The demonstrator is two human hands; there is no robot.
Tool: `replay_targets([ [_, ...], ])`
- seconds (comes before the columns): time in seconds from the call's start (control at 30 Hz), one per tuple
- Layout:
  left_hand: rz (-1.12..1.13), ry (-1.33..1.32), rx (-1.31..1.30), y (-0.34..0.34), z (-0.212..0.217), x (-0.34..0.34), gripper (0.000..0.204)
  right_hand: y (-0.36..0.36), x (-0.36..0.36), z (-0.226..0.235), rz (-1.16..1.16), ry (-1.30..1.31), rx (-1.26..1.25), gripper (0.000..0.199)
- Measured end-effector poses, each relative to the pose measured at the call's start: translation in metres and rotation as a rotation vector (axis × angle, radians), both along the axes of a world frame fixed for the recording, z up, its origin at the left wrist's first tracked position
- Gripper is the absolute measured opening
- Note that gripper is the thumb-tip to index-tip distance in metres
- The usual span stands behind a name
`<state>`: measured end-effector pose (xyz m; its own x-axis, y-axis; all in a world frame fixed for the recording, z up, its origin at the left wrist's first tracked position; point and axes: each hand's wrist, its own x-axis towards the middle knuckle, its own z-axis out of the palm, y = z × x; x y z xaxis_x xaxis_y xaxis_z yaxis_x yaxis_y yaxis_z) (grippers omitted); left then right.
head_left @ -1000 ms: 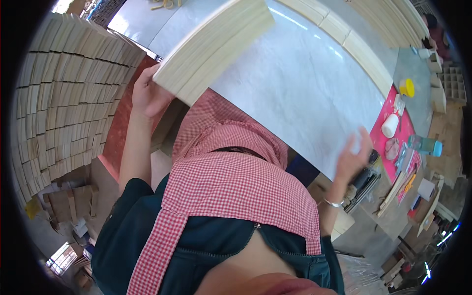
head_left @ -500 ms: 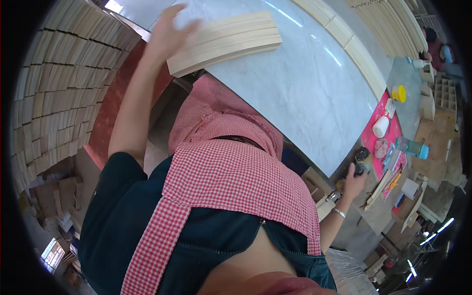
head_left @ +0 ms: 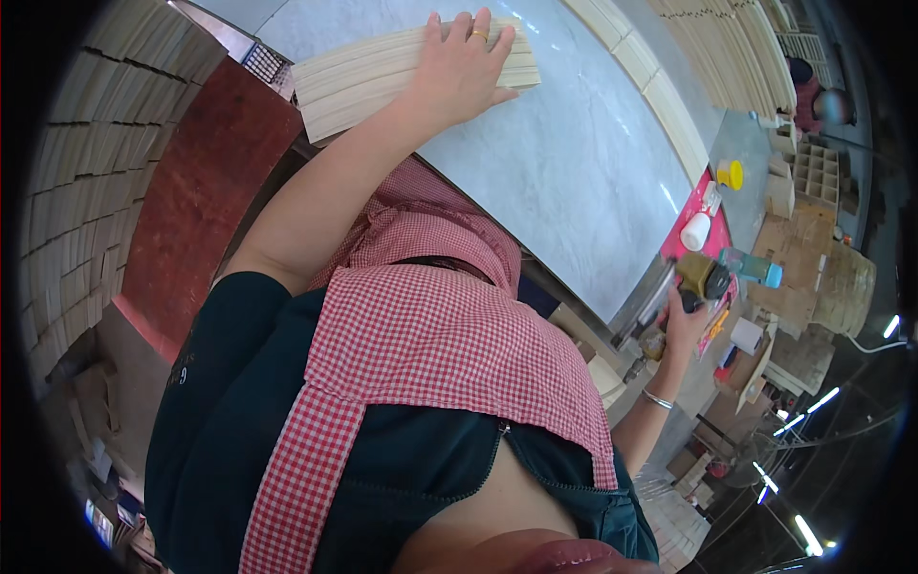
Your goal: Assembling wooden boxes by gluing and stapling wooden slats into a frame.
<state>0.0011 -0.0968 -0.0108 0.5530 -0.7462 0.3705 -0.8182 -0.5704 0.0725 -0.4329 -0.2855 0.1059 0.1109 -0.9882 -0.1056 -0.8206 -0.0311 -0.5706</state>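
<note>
My left hand (head_left: 461, 67) lies flat, fingers spread, on top of a stack of pale wooden slats (head_left: 373, 72) at the near left corner of the grey marble table (head_left: 574, 182). A ring shows on one finger. My right hand (head_left: 681, 330) is down at the table's right edge, closed around a dark power tool with an olive-yellow body (head_left: 703, 277). A bangle sits on that wrist. My red checked apron (head_left: 430, 354) and dark top fill the middle of the view.
Stacked wooden slats (head_left: 86, 201) form a wall at the left beside a reddish-brown board (head_left: 201, 191). Long pale boards (head_left: 650, 86) line the table's far side. A pink mat holds a white bottle (head_left: 695, 231) and a yellow container (head_left: 731, 174); cardboard boxes (head_left: 798, 306) stand beyond.
My left hand went from the stack's end onto its top and now presses flat there. My right hand left the table edge and took hold of the power tool.
</note>
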Motion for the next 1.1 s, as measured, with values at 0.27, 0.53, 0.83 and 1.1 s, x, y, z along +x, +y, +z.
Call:
replay_targets([
  [0.27,-0.031,0.067,-0.011,0.003,0.009,-0.003,0.071,0.033,0.205,0.044,0.638,0.046,-0.004,0.037],
  [0.53,-0.037,0.121,-0.035,0.005,0.017,-0.003,0.068,0.044,0.301,0.04,0.692,0.143,0.182,0.04],
  [0.83,-0.04,0.125,-0.071,0.003,0.013,0.0,0.067,0.038,0.32,0.034,0.74,0.086,0.183,0.042],
  [1.1,-0.086,0.169,-0.073,0.004,0.014,0.002,0.074,0.039,0.322,0.036,0.718,0.092,0.222,0.039],
])
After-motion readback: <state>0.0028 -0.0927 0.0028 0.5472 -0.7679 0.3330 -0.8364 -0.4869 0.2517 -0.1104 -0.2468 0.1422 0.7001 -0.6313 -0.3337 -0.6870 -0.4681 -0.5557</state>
